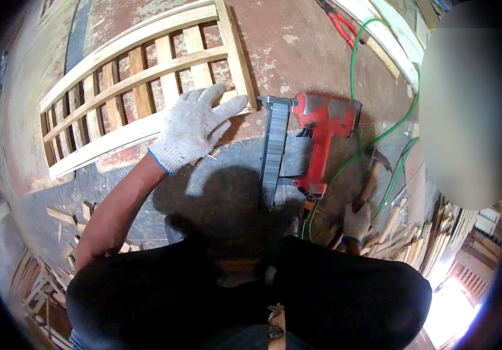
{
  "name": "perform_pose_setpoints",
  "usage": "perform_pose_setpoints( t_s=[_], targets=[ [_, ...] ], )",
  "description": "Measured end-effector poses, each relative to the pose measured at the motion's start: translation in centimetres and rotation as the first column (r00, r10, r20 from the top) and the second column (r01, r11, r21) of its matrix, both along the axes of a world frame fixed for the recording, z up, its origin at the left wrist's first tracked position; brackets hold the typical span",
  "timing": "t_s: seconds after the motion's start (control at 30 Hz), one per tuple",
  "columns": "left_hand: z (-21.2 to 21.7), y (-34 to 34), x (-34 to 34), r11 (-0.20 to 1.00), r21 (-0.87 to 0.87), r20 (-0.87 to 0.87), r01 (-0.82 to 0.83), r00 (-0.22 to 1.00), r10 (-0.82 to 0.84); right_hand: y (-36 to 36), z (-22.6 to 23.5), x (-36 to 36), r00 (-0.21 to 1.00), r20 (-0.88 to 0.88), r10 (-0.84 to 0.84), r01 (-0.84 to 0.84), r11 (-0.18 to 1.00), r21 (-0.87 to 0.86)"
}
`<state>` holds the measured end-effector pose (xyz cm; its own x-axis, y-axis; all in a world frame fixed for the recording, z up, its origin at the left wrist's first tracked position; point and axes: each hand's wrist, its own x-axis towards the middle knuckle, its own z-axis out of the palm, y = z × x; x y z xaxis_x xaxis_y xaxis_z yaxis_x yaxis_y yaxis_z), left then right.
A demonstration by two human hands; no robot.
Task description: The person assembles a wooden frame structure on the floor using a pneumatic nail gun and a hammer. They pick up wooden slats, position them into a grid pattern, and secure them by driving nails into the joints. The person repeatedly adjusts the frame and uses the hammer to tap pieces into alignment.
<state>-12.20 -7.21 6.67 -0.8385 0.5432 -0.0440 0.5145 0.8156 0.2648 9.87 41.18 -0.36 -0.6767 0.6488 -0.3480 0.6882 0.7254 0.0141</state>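
My left hand (195,125), in a white knit glove, lies flat with fingers spread on the near rail of a pale wooden lattice frame (146,76) on the reddish floor. Just right of it, a red pneumatic nail gun (321,125) with a long grey magazine (274,149) lies on its side, untouched. My right hand (356,224), also gloved, is low at the right, closed around the lower end of a wooden-handled hammer (372,175). The hammer's head points up, away from me. My dark-clothed knees fill the bottom of the view.
A green air hose (353,58) runs from the nail gun toward the far right. Short wooden sticks (408,233) are piled at the right, with more offcuts (64,219) at the lower left. Red-handled pliers (338,23) and long planks (391,35) lie at the top right. Another person (472,105) is close on the right.
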Motion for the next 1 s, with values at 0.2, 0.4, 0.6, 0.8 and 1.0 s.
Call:
perform_pose_setpoints(
  t_s=[0.2, 0.4, 0.6, 0.8, 1.0],
  targets=[
    [0.5, -1.6, 0.7, 0.948, 0.253, 0.04, -0.195, 0.981, 0.191, 5.7, -1.7, 1.0, 0.855, -0.094, -0.51, 0.318, 0.658, -0.683],
    [0.9, -4.4, 0.6, 0.96, -0.048, 0.148, -0.276, 0.949, 0.28, -6.2, 8.6, -6.5, 0.92, -0.308, -0.243, 0.022, 0.815, -0.578],
    [-0.2, -3.9, 0.1, 0.963, 0.01, 0.132, -0.268, 0.955, 0.264, -16.9, 15.2, -15.7, 0.883, -0.353, 0.309, -0.433, 0.827, -0.36],
    [0.8, -3.6, -0.9, 0.961, 0.019, 0.143, -0.275, 0.952, 0.27, -17.9, 13.6, -20.5, 0.551, -0.352, 0.756, -0.82, 0.57, -0.06],
    [0.6, -3.9, -0.9, 0.964, -0.036, 0.177, -0.264, 0.948, 0.266, -18.4, 12.2, -21.1, 0.601, -0.183, 0.778, -0.794, 0.608, -0.023]
  ],
)
